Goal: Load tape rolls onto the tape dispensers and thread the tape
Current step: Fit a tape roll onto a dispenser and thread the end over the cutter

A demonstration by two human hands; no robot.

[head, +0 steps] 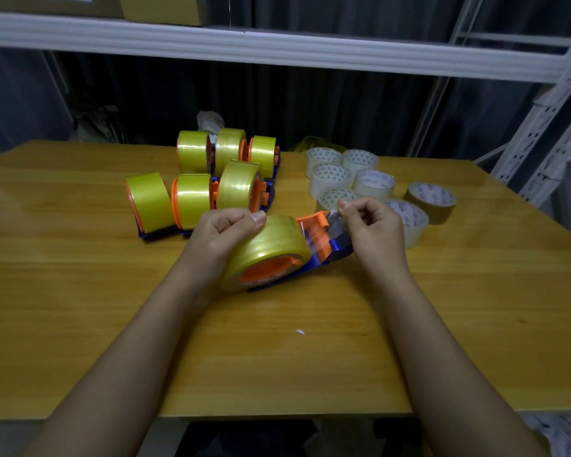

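Yellow wood surface (80,291) holds the dispenser (323,245) lying on its side in the middle, long end pointing to 2 o'clock, where the right hand (373,232) pinches the loose tape end (333,216) while left hand (225,235) fingers grip the roll (271,249).

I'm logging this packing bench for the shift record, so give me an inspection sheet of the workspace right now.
Surface: wooden table, small white scrap near centre.
Job's things: dispenser in hand with yellow roll; six loaded dispensers behind.
Clutter: spare clear rolls, one brown roll.
Hands: left hand grips the roll; right hand pinches the tape end.
Cables: nothing seen.
Surroundings: white metal shelving, dark curtain.
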